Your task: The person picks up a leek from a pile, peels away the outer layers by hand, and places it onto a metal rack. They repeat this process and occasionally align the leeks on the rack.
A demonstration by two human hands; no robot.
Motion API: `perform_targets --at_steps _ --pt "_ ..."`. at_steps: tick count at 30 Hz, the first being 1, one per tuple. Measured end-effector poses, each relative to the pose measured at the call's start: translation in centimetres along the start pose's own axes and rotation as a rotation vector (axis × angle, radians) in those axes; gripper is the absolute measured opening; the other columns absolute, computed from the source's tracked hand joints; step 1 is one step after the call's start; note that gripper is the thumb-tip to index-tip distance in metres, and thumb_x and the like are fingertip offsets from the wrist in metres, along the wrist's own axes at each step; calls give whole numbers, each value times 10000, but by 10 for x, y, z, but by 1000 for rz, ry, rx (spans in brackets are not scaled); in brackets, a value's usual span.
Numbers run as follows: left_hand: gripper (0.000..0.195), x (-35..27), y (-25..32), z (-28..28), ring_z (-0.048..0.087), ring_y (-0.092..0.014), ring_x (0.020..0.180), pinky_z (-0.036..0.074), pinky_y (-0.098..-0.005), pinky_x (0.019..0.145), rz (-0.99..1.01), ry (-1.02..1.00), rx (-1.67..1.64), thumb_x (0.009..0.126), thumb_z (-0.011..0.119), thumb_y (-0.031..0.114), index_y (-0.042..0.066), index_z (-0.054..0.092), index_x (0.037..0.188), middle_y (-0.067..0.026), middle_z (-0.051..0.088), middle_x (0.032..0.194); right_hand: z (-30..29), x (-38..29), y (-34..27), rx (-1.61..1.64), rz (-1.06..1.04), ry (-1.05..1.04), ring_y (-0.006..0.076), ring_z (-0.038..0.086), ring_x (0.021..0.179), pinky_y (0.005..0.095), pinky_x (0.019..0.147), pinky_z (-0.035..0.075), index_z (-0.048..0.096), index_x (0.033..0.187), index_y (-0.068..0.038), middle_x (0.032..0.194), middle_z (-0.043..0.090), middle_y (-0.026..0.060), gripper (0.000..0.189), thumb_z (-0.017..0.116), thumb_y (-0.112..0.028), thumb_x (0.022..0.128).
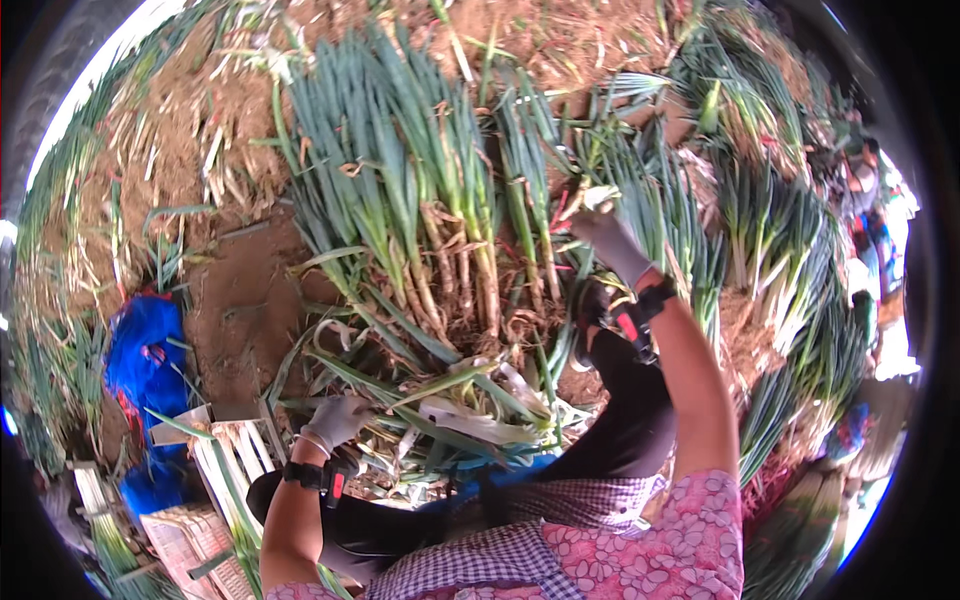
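Note:
My left hand [339, 421], in a pale glove, is low and left, beside leafy trimmings [480, 420] in front of my lap; whether it holds anything is unclear. My right hand [609, 241], also gloved, reaches forward on the right, at pale leaf scraps [598, 198] near a red tie [559, 214]; its fingers are blurred. Between and beyond both hands lies a large pile of long green onions [390, 150], leaves pointing away and soil-covered roots towards me. A smaller bunch of green onions [529, 172] lies just left of my right hand.
Cleaned white stalks [236, 450] lie in a holder at the lower left, near a blue mesh bag [150, 360] and a woven crate [199, 547]. More green onions [765, 225] cover the ground at right. A person [861, 180] is at the far right.

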State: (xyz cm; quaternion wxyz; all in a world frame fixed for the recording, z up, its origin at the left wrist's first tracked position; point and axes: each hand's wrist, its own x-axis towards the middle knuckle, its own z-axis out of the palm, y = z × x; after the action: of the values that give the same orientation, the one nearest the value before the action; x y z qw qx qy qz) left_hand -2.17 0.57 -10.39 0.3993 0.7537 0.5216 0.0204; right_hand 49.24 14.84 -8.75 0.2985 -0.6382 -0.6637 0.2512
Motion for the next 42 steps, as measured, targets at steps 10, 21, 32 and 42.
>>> perform_targets --at_steps 10,21,32,42 --pt "265 -13 15 -11 632 -300 827 485 -431 784 4 2 122 841 578 243 82 637 1043 -103 665 907 305 -46 79 -6 759 -66 397 631 946 440 827 489 535 1255 -46 1040 646 249 551 640 -293 774" --pt "284 2 20 -14 589 -316 911 443 -425 824 -30 -33 114 840 610 249 88 624 1074 -116 644 958 254 -25 85 68 715 247 226 673 646 364 625 526 736 886 -115 692 680 119 166 656 -176 753" --pt "314 14 32 -5 593 -319 930 427 -447 883 -12 -88 155 851 596 296 103 609 1098 -128 638 958 342 27 -20 -368 279 -6 416 422 1259 471 1066 333 248 1469 -70 1428 373 238 747 604 -230 833" --pt "316 -9 23 -13 573 -282 929 435 -419 851 -55 -77 159 843 594 242 114 599 1132 -80 627 976 330 -8 -34 658 186 -290 237 621 955 308 850 484 596 1173 8 1096 639 140 367 592 -201 871"
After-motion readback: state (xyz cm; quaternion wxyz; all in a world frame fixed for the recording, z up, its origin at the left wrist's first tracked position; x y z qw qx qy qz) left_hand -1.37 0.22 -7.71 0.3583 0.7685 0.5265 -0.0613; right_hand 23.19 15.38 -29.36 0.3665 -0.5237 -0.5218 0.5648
